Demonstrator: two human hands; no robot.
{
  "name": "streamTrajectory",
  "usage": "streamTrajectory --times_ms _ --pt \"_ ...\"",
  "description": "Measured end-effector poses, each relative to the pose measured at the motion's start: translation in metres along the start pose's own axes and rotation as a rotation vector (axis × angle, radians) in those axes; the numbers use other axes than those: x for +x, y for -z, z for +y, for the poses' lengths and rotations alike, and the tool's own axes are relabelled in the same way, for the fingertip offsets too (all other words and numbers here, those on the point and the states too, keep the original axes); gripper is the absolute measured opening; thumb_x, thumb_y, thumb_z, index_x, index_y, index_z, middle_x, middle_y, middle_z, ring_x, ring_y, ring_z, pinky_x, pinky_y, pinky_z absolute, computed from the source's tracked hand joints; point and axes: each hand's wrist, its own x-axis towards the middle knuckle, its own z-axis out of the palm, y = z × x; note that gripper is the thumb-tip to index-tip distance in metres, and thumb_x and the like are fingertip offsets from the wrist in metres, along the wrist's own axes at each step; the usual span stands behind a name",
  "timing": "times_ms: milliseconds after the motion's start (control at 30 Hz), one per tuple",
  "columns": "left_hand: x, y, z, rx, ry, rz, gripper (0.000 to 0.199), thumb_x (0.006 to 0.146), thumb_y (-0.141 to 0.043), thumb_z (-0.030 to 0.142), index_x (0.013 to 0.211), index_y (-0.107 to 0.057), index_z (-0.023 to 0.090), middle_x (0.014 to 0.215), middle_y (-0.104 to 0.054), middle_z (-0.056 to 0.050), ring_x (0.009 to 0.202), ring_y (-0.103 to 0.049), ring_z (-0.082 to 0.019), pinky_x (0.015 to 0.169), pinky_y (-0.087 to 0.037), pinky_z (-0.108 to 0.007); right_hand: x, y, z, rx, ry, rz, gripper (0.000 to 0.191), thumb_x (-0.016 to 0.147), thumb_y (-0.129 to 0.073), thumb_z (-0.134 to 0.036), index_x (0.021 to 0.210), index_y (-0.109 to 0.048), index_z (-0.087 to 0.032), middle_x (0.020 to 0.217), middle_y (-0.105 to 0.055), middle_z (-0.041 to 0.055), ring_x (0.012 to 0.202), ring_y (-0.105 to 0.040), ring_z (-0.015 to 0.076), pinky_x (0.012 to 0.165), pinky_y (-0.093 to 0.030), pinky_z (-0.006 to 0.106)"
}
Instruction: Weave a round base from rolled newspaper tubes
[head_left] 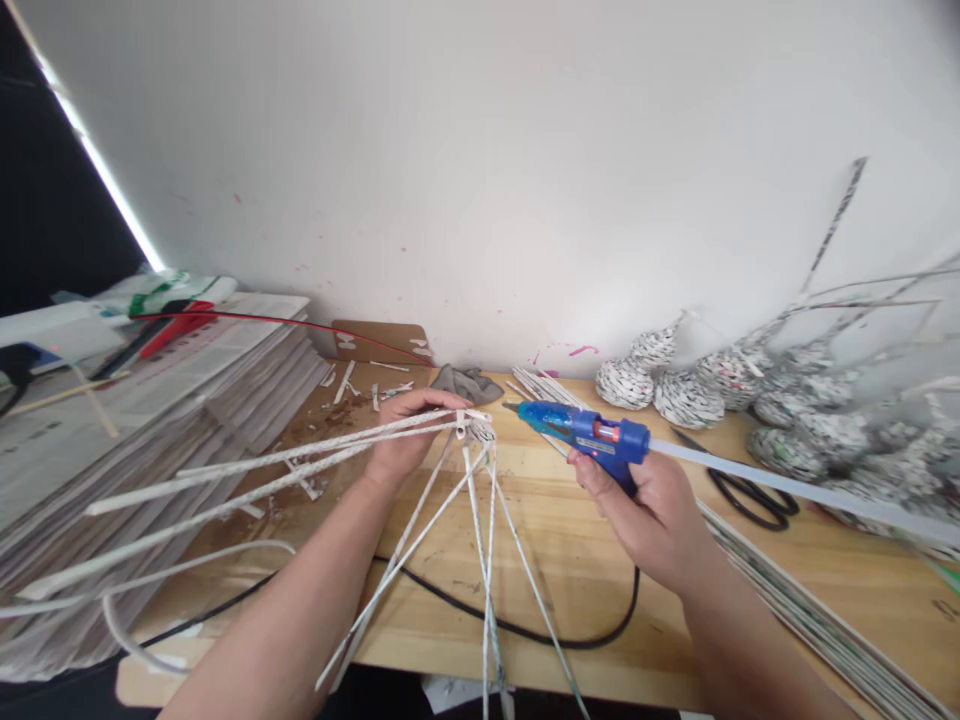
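Observation:
My right hand (637,500) is wrapped round the handle of a blue hot glue gun (592,440), whose nozzle points left. A long white glue stick (787,486) sticks out of its back end. Just left of the nozzle, my left hand (405,435) grips a bundle of rolled paper tubes (472,428) where they meet and cross. Several tubes fan out from there, some to the left and others down past the table's front edge. A small gap separates the nozzle from the bundle. The fingertips of my left hand are partly hidden behind the tubes.
Tall newspaper stacks (247,400) stand at the left. Woven paper gourd shapes (690,398) crowd the back right, with black scissors (750,492) before them. More paper tubes (825,620) lie at the right. A grey cloth (466,384) rests near the wall. A black cord (517,628) crosses the table.

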Motion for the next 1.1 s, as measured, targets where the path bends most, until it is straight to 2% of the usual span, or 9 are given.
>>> streamTrajectory --times_ms 267,433,567,767,900,1000,1100 --pt "-0.001 0.002 -0.003 0.016 -0.002 0.026 0.018 0.071 -0.078 0.03 0.079 -0.073 0.016 0.083 -0.075 -0.008 0.078 -0.071 -0.022 0.074 -0.059 -0.034 -0.003 -0.005 0.002 0.086 -0.041 -0.073 0.031 0.087 -0.058 -0.05 0.084 -0.066 -0.02 0.063 -0.056 0.0021 0.054 -0.046 0.0138 0.048 -0.038 0.027" --pt "-0.001 0.0 -0.001 -0.007 0.008 0.004 0.017 0.069 -0.08 0.028 0.078 -0.073 0.016 0.083 -0.075 -0.008 0.078 -0.071 -0.021 0.073 -0.059 -0.033 -0.003 -0.006 0.002 -0.012 -0.019 -0.107 0.024 0.09 -0.056 -0.042 0.093 -0.067 -0.02 0.065 -0.056 0.0008 0.055 -0.046 0.0133 0.05 -0.035 0.027" --pt "-0.001 -0.002 0.003 -0.022 0.01 -0.028 0.015 0.069 -0.08 0.027 0.077 -0.074 0.016 0.082 -0.075 -0.008 0.075 -0.071 -0.02 0.071 -0.059 -0.031 -0.003 -0.008 0.0 -0.1 0.042 -0.128 0.022 0.091 -0.055 -0.039 0.086 -0.065 -0.02 0.06 -0.05 -0.0005 0.056 -0.044 0.014 0.052 -0.033 0.028" --pt "-0.001 -0.001 0.0 0.022 0.008 -0.06 0.019 0.069 -0.08 0.032 0.078 -0.074 0.016 0.082 -0.075 -0.01 0.076 -0.071 -0.022 0.073 -0.058 -0.033 -0.005 -0.006 -0.007 -0.178 0.129 -0.077 0.015 0.088 -0.059 -0.037 0.081 -0.062 -0.024 0.071 -0.058 0.0025 0.064 -0.05 0.0184 0.06 -0.038 0.032" --pt "-0.002 -0.001 -0.003 0.008 0.032 -0.083 0.019 0.069 -0.08 0.031 0.079 -0.075 0.016 0.082 -0.075 -0.01 0.075 -0.07 -0.021 0.069 -0.058 -0.031 -0.006 -0.002 -0.012 -0.35 0.2 -0.11 0.011 0.089 -0.057 -0.033 0.085 -0.06 -0.023 0.08 -0.061 0.0039 0.071 -0.054 0.0191 0.063 -0.039 0.032" --pt "-0.002 -0.001 -0.006 0.021 0.039 -0.082 0.017 0.069 -0.08 0.029 0.079 -0.075 0.016 0.082 -0.074 -0.009 0.075 -0.07 -0.02 0.07 -0.057 -0.03 -0.005 0.002 -0.01 -0.398 0.216 -0.121 0.012 0.09 -0.055 -0.032 0.087 -0.06 -0.022 0.082 -0.062 0.0044 0.072 -0.055 0.0186 0.066 -0.039 0.032" --pt "-0.001 0.001 -0.007 -0.012 0.058 -0.046 0.017 0.07 -0.08 0.028 0.08 -0.074 0.016 0.082 -0.074 -0.008 0.074 -0.07 -0.02 0.069 -0.058 -0.03 -0.003 0.006 -0.002 -0.373 0.171 -0.059 0.016 0.088 -0.057 -0.036 0.085 -0.063 -0.021 0.078 -0.063 0.0044 0.069 -0.054 0.0184 0.064 -0.039 0.031"
